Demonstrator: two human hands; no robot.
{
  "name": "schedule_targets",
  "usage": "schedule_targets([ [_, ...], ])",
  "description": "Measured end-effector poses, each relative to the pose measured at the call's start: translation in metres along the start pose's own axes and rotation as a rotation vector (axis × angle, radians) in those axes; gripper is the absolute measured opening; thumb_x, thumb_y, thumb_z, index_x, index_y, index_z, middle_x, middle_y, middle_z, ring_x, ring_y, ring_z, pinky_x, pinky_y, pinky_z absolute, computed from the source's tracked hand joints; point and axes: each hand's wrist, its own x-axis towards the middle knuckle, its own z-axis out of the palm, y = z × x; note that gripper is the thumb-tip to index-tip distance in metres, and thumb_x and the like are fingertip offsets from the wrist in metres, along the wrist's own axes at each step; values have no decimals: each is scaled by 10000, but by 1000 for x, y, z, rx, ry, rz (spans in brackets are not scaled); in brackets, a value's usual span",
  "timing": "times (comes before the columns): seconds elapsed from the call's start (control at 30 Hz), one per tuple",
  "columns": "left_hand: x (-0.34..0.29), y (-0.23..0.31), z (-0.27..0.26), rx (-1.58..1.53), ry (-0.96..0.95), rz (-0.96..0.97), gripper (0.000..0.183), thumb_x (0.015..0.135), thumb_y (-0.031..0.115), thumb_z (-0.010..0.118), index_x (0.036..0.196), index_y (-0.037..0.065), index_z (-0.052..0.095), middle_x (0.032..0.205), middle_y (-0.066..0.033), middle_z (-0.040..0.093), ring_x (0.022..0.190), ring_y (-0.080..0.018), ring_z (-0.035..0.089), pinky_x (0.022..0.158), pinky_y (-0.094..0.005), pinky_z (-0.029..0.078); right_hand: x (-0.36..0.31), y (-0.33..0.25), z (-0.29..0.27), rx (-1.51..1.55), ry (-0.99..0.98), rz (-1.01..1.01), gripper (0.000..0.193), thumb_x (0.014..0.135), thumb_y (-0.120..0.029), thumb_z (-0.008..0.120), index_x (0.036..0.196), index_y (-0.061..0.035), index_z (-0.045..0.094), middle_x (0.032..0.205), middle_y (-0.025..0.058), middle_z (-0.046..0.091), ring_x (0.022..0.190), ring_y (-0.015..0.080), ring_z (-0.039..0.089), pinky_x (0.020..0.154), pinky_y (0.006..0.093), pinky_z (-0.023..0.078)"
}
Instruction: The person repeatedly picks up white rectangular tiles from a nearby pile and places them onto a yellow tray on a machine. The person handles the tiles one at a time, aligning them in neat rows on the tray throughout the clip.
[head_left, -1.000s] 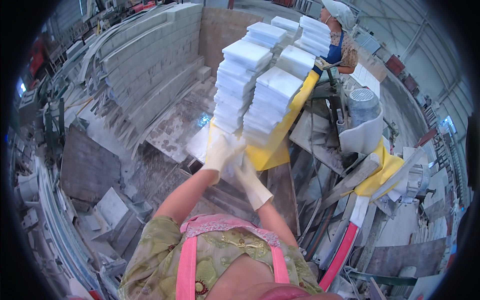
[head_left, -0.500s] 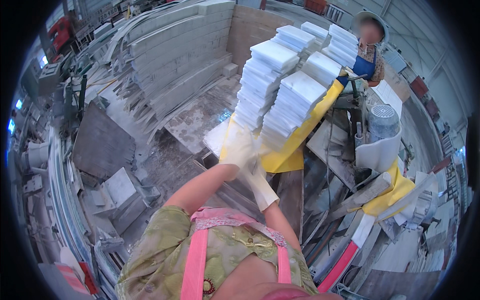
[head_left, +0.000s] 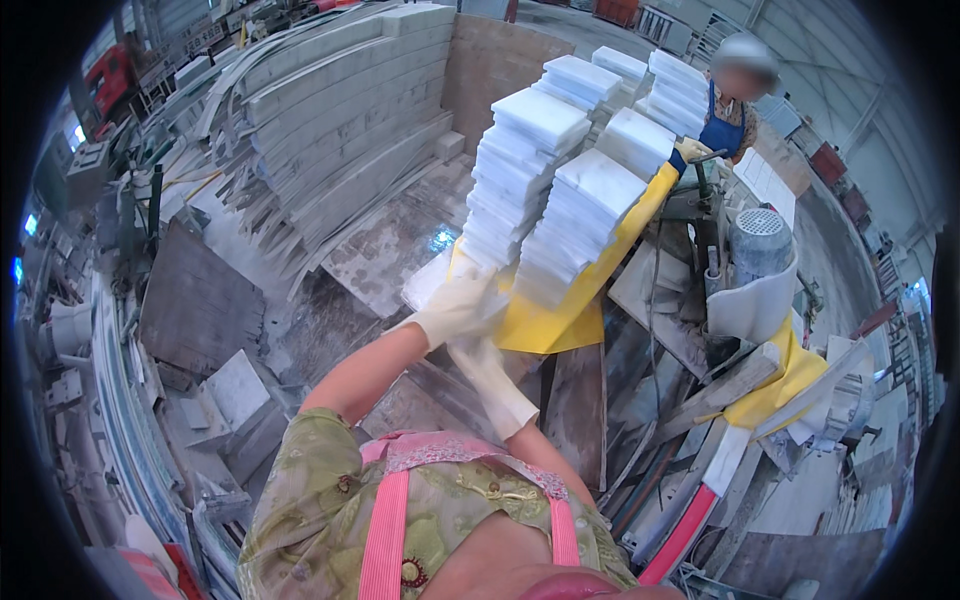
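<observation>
Both of my hands wear pale cream gloves and sit low at the near end of the stacked white stone slabs. My left hand (head_left: 460, 306) is beside the bottom of the left stack (head_left: 515, 165); its fingers are smeared by motion. My right hand (head_left: 482, 362) comes up beneath it, over the yellow sheet's edge, and its fingers are hidden behind the left hand. The two gloves overlap. A second stack (head_left: 585, 210) stands to the right, its slabs slightly staggered. Under the stacks lies the yellow sheet (head_left: 560, 322), hanging down at the front.
A co-worker in a blue apron (head_left: 722, 130) stands at the far right, a gloved hand by a dark handle (head_left: 712, 155). More slab stacks (head_left: 675, 95) stand behind. Long grey stone strips (head_left: 340, 90) are piled far left. A motor (head_left: 763, 240) stands right; timber and offcuts lie around.
My gloved hands have shifted slightly left and my wrists have spread apart. The co-worker's head has tilted down. The whole view has moved a little.
</observation>
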Motion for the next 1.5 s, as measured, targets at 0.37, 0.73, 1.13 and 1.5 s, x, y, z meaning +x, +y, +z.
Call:
schedule_targets([
  [0.37,-10,-13,0,71,-8,22,1068,694,356,834,1543,-15,302,1343,-241,545,1148,-400,617,973,-469,518,69,-23,-76,163,-68,41,521,1002,-258,665,1434,7,544,1416,127,579,1319,202,523,1104,333,407],
  [0.73,-72,-19,89,-1065,509,-425,1368,655,396,908,1630,11,30,1485,-265,494,1363,-343,516,1104,-392,430,67,-20,-83,333,-253,147,638,1007,-339,636,1529,-16,460,1575,89,444,1458,184,375,1205,307,247],
  [1.13,-49,-17,117,-899,546,-555,1420,626,387,902,1610,-18,-38,1363,-299,590,1233,-408,621,1035,-410,504,63,-50,-83,42,-263,84,640,1064,-465,473,1531,-28,457,1577,111,459,1468,198,375,1219,320,224],
  [1.5,-41,-27,138,-1138,654,-372,1378,676,199,905,1619,15,-83,1453,-225,518,1321,-309,545,1092,-360,452,58,-27,-82,-152,-162,11,710,1038,-524,460,1499,16,477,1550,162,488,1463,244,405,1213,317,237],
])
